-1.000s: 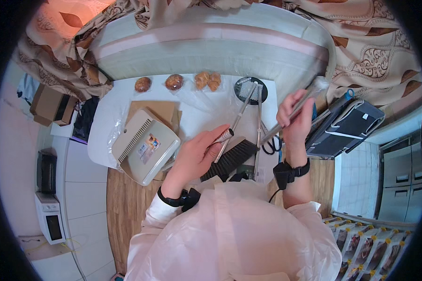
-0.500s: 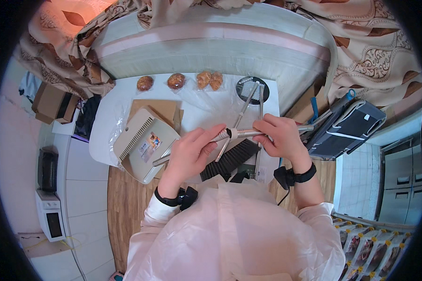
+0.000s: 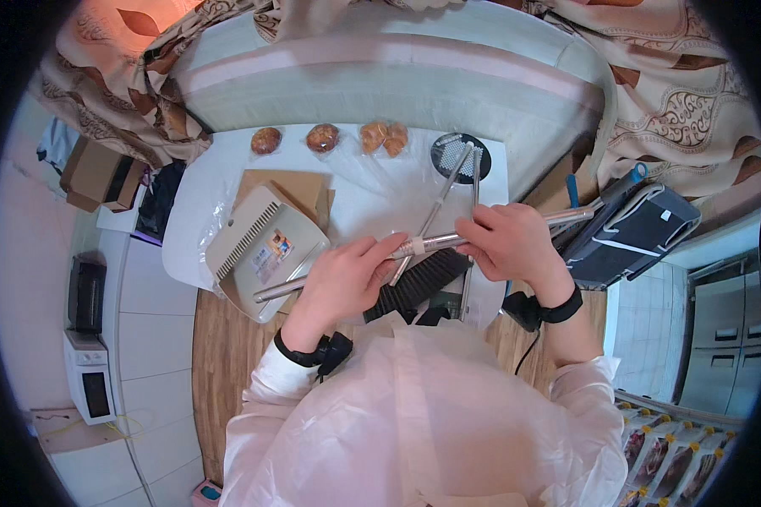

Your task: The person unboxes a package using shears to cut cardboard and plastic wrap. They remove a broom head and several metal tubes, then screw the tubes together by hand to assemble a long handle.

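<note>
Both hands grip a silver metal tube (image 3: 435, 242) that slants across my front above the table. My left hand (image 3: 347, 275) is closed around its left part, with the tube's end sticking out past the hand. Fingers of my right hand (image 3: 509, 243) are wrapped round the right part, and the far end reaches beyond the table. A pale collar shows at a joint between the hands. Below lies a black bristled broom head (image 3: 423, 286), partly hidden. Left of my left hand rests a beige dustpan (image 3: 258, 253) with a toothed edge. Two more thin metal tubes (image 3: 441, 196) lie behind.
Wrapped buns (image 3: 322, 138) and a croissant pack (image 3: 384, 139) line the table's (image 3: 203, 190) back edge. A round black dish with pale pieces (image 3: 460, 158) sits back right. Cardboard (image 3: 313, 186) lies under the dustpan. A folded dark cot (image 3: 630, 228) leans at the right.
The black tube end seen between my hands now sits inside the joint, and the tube looks continuous. Its right end has risen and reaches further right.
</note>
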### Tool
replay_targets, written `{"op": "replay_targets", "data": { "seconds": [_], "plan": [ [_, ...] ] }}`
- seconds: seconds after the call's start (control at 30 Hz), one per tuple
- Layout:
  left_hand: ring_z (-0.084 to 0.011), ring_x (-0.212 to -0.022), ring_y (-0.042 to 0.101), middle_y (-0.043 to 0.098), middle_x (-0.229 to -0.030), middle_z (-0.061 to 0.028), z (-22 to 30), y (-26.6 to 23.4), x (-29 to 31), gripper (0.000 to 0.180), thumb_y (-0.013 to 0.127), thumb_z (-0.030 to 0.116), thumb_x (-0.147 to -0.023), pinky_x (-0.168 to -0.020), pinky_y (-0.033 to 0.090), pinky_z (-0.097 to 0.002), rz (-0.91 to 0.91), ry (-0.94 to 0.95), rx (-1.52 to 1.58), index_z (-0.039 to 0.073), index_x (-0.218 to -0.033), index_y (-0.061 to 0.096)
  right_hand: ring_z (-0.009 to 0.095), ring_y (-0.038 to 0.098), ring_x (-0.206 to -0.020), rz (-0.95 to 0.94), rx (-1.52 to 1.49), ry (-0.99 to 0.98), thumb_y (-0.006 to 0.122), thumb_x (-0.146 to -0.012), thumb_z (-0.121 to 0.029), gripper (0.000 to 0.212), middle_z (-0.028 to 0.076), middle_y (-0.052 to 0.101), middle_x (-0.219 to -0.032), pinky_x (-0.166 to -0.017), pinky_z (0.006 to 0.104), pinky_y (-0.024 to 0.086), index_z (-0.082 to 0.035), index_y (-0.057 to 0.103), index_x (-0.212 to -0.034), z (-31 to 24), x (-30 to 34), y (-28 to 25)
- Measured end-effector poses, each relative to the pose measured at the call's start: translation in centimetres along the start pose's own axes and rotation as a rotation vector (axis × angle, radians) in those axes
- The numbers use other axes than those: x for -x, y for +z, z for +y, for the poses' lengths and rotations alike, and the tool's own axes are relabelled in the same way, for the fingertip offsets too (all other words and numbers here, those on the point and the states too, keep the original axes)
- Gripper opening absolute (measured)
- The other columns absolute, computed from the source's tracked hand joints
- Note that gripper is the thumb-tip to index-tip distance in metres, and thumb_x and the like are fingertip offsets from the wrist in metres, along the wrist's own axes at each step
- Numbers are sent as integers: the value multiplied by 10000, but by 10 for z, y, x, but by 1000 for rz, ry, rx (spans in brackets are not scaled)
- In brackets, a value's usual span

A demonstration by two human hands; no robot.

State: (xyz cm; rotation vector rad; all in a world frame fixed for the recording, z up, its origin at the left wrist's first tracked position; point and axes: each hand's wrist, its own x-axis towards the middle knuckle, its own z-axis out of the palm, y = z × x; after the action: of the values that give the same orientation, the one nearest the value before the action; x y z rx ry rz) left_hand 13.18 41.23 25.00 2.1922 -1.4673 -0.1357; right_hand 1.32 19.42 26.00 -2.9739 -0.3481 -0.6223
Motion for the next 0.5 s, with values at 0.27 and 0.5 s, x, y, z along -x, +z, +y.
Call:
{"op": "replay_targets", "data": {
  "seconds": [0.27,0.5],
  "plan": [
    [-340,-668,580,592,-770,-123,-12,33,31,235,495,323,-838,-548,454,-446,-379,-54,22,116,-948,509,230,550,-485,-306,-110,31,565,-750,-330,202,31,514,-622,-403,365,404,-139,501,-765,-26,38,41],
    [-329,-628,582,588,-735,-122,-8,57,43,278,486,354,-840,-527,450,-445,-505,-9,-60,80,-877,459,301,555,-512,-498,-304,207,484,-820,-354,243,85,538,-562,-426,414,408,-116,503,-779,-48,61,58]
  ]
}}
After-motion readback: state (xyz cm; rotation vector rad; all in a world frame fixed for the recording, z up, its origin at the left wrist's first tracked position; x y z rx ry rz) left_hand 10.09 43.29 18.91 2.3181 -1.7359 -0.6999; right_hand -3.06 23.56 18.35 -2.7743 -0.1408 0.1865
